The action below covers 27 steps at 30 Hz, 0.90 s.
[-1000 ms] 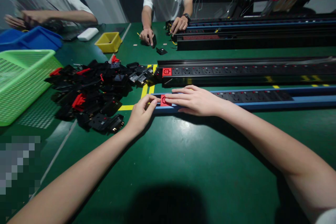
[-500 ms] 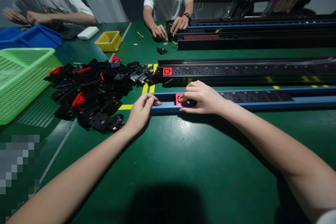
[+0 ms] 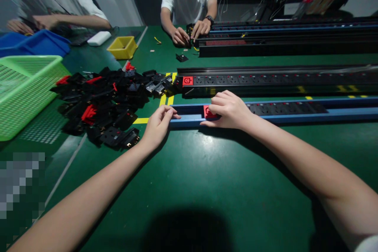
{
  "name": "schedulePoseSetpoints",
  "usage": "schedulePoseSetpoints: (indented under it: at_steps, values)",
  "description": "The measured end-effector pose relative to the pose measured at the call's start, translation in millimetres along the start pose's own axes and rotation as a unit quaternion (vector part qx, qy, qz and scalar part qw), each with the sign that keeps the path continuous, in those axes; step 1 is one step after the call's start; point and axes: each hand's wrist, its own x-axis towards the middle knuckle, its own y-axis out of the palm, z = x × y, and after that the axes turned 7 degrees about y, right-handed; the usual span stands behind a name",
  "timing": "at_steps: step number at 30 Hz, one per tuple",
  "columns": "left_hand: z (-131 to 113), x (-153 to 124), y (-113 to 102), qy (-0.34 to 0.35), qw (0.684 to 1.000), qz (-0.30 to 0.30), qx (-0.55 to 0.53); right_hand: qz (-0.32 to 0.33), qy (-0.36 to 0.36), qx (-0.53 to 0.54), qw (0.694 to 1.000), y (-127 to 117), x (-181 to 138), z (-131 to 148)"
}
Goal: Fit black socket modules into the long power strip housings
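A long blue channel [image 3: 189, 123] lies across the green table, with a row of black socket modules [image 3: 283, 108] inside it. My left hand [image 3: 159, 122] is closed round the channel's left end, its fingertips over the end opening. My right hand [image 3: 230, 110] is on a red socket module [image 3: 207, 112] inside the channel, fingers over its right part and thumb along the channel's near wall. Between the red module and my left hand, the channel's bare floor shows. My right hand hides what lies just right of the red module.
A pile of black and red socket modules [image 3: 103, 102] lies left, beside a green basket [image 3: 32, 61]. Behind the blue channel is a black channel [image 3: 265, 91] with sockets. A yellow bin [image 3: 122, 47] and a co-worker's hands [image 3: 190, 35] are further back.
The red socket module has slid a little right along the blue channel, with more of it under my right hand's fingers. My left hand has stayed at the channel's end.
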Motion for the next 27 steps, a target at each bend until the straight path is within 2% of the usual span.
schedulePoseSetpoints:
  at_steps: [6,12,23,27]
  values:
    - [-1.1,-0.1,-0.2,0.002,1.000,0.000,0.015,-0.027,-0.018,-0.025,0.999,0.1,-0.9,-0.5]
    - [0.2,0.3,-0.8,0.006,1.000,0.001,0.015,0.004,-0.012,-0.021,1.000,1.5,-4.8,-1.5]
    - [-0.9,-0.5,-1.1,0.002,1.000,0.007,0.023,0.043,-0.021,0.125,0.991,-6.8,-2.7,-22.5]
    - [-0.3,0.0,-1.8,0.005,1.000,0.011,0.021,0.078,-0.028,0.103,0.991,-8.2,-4.4,-19.1]
